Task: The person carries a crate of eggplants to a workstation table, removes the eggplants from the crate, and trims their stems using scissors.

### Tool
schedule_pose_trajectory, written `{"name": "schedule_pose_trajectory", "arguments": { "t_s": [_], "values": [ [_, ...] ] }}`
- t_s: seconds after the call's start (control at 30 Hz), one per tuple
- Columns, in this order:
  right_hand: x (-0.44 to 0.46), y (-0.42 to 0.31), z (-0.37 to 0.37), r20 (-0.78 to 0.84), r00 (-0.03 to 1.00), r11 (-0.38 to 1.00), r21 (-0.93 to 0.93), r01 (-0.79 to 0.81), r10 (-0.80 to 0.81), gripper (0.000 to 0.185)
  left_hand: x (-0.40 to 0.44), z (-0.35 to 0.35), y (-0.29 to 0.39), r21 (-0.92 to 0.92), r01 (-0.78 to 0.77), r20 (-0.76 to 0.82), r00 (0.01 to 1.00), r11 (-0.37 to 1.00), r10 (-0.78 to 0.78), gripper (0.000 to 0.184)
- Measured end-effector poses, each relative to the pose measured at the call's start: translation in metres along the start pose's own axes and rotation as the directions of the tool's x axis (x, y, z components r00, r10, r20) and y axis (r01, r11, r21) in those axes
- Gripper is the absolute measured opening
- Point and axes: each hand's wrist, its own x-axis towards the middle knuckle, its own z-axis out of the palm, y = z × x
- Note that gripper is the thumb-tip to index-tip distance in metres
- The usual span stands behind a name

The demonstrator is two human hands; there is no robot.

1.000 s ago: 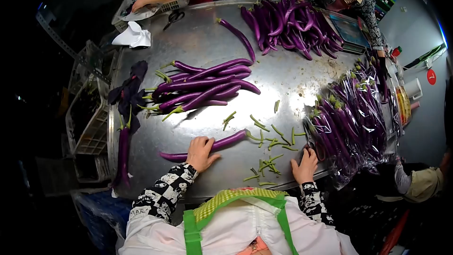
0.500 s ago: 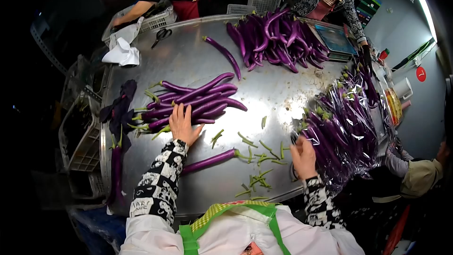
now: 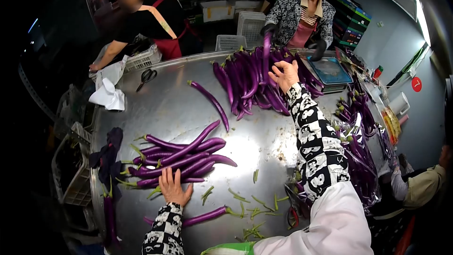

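My left hand point(image 3: 174, 187) lies with fingers spread against the near edge of a group of long purple eggplants point(image 3: 188, 158) on the metal table. Far off to the right, my right hand point(image 3: 285, 75) is stretched over a heap of eggplants point(image 3: 243, 78), its fingers apart and nothing seen in them. Just left of it, an upright eggplant point(image 3: 267, 54) hangs from a co-worker's black-gloved hand point(image 3: 270, 30). A single eggplant point(image 3: 205, 217) lies partly behind my left sleeve, near cut green stem pieces point(image 3: 255, 231).
Black scissors point(image 3: 146, 78) lie at the far left, and red-handled snips point(image 3: 293, 215) near my right sleeve. A scale point(image 3: 330, 73) stands behind the heap. Plastic-wrapped eggplants point(image 3: 361, 160) line the right side. A dark cloth point(image 3: 111, 153) lies left. Other people stand around the table.
My right hand has gone from beside the wrapped eggplants to the far heap. My left hand stays by the eggplant group. The view has tilted up, and the co-worker now holds up an eggplant.
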Motion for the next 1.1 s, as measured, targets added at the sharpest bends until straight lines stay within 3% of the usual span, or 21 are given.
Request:
{"name": "schedule_pose_trajectory", "arguments": {
  "t_s": [0.03,0.07,0.13,0.27,0.33,0.4,0.47,0.5,0.53,0.6,0.67,0.7,0.73,0.8,0.83,0.9,0.93,0.97,1.03,1.1],
  "values": [
    [0.004,-0.003,0.002,0.105,0.994,0.996,0.081,0.022,-0.031,0.111,-0.001,-0.001,0.001,-0.011,0.002,0.005,1.0,1.0,-0.002,0.078],
    [0.01,-0.004,0.006,0.17,0.985,0.993,0.115,-0.001,-0.019,0.104,0.001,0.0,0.0,-0.004,0.007,0.007,1.0,1.0,-0.007,0.078],
    [0.044,0.002,0.004,0.262,0.952,0.938,0.26,-0.23,0.161,0.095,-0.001,0.0,0.001,0.01,-0.007,-0.01,1.0,1.0,0.007,0.078],
    [0.057,0.031,0.03,0.122,0.961,0.941,-0.267,-0.21,0.249,0.082,0.001,-0.003,0.004,-0.001,0.005,-0.015,1.0,1.0,-0.005,0.077],
    [0.061,0.047,0.037,0.013,0.965,0.932,-0.261,-0.251,0.263,0.078,0.0,0.0,0.002,-0.001,0.003,-0.015,1.0,1.0,-0.003,0.076],
    [0.086,0.071,0.028,-0.031,0.988,0.881,-0.448,-0.15,0.153,0.076,0.001,0.0,0.001,-0.02,-0.013,-0.028,1.0,1.0,0.013,0.079],
    [0.108,0.096,0.012,-0.025,1.0,0.601,-0.799,-0.027,0.011,0.07,0.001,-0.001,0.001,-0.008,-0.004,-0.019,1.0,1.0,0.004,0.079],
    [0.101,0.099,0.012,0.015,0.999,0.462,-0.886,0.034,-0.045,0.067,0.0,0.0,0.001,-0.011,-0.013,-0.029,0.999,1.0,0.013,0.079],
    [0.088,0.098,0.012,0.064,0.993,0.306,-0.948,0.091,-0.095,0.065,0.0,0.0,0.001,-0.015,-0.022,-0.04,0.999,1.0,0.021,0.078],
    [0.048,0.081,0.029,0.101,0.995,-0.053,-0.994,0.101,-0.01,0.06,0.0,0.0,0.001,-0.017,-0.011,-0.034,0.999,1.0,0.01,0.078],
    [0.06,0.111,0.022,0.095,0.988,-0.26,-0.964,0.059,-0.125,0.054,0.0,-0.001,0.001,-0.029,-0.014,-0.041,0.999,0.999,0.012,0.077],
    [0.051,0.11,0.023,0.078,0.993,-0.267,-0.962,0.052,-0.088,0.049,0.001,-0.002,0.001,-0.024,-0.011,-0.034,0.999,1.0,0.011,0.077],
    [0.048,0.119,0.019,0.068,0.986,-0.232,-0.972,0.031,-0.153,0.049,0.002,-0.001,0.001,-0.032,-0.014,-0.041,0.999,0.999,0.013,0.076],
    [0.033,0.125,0.019,0.137,0.954,0.015,-0.989,0.147,-0.266,0.044,0.001,-0.001,-0.001,-0.042,-0.015,-0.049,0.999,0.999,0.013,0.076],
    [0.038,0.139,0.01,0.232,0.913,0.244,-0.915,0.322,-0.334,0.038,0.002,-0.001,-0.001,-0.038,-0.017,-0.056,0.998,0.999,0.014,0.076],
    [-0.029,0.121,0.017,0.386,0.867,0.429,-0.757,0.493,-0.315,0.034,0.001,0.0,0.0,-0.037,-0.022,-0.069,0.997,0.999,0.019,0.074],
    [-0.076,0.102,0.022,0.363,0.913,0.496,-0.767,0.406,-0.186,0.032,0.001,0.0,0.0,-0.027,-0.024,-0.072,0.997,0.999,0.022,0.075],
    [-0.102,0.107,0.011,0.446,0.874,0.505,-0.718,0.478,-0.193,0.03,0.002,-0.001,0.002,-0.018,-0.02,-0.081,0.997,1.0,0.018,0.073],
    [-0.175,0.084,0.005,0.58,0.786,0.389,-0.688,0.613,-0.212,0.031,0.003,-0.002,0.003,-0.03,-0.014,-0.085,0.996,0.999,0.011,0.07],
    [-0.23,0.072,-0.007,0.621,0.775,0.399,-0.685,0.609,-0.116,0.03,0.005,-0.006,0.005,-0.064,-0.026,-0.087,0.996,0.998,0.021,0.073]
  ]
}}
